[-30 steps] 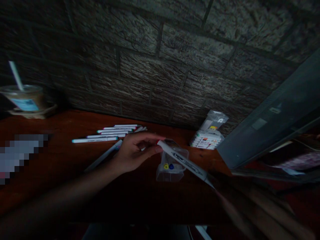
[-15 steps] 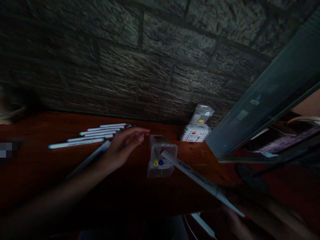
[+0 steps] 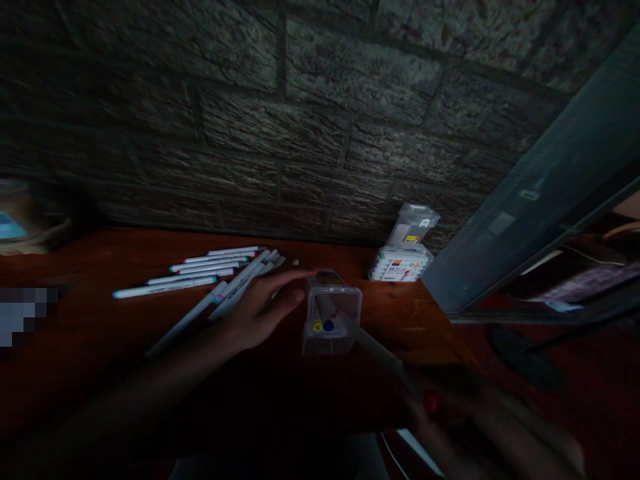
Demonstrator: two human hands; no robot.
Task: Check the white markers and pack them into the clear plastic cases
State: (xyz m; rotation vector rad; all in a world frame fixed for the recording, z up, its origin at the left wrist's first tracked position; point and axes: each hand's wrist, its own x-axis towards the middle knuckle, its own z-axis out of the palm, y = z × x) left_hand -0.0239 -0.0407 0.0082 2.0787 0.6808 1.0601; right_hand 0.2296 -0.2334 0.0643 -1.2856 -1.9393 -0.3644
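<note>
A small clear plastic marker box [image 3: 331,320] lies on its side on the dark red table [image 3: 100,347], open end toward me, with a yellow and a blue cap end showing inside. My left hand [image 3: 265,303] rests beside its left wall, fingers stretched out and touching the box's top edge. My right hand [image 3: 450,420] is dim and blurred at the lower right, closed on the red-capped end of a white marker [image 3: 370,347] whose far end is inside the box.
Several white markers [image 3: 200,273] lie in a loose row left of the box. A full marker pack [image 3: 400,263] stands by the brick wall with its clear lid [image 3: 417,227] leaning behind. A drink cup [image 3: 15,220] is far left. A grey slanted panel [image 3: 540,200] rises at right.
My left hand let go of the marker and moved to the box's side. My right hand pushed the marker's far end deeper into the box. The view shifted slightly.
</note>
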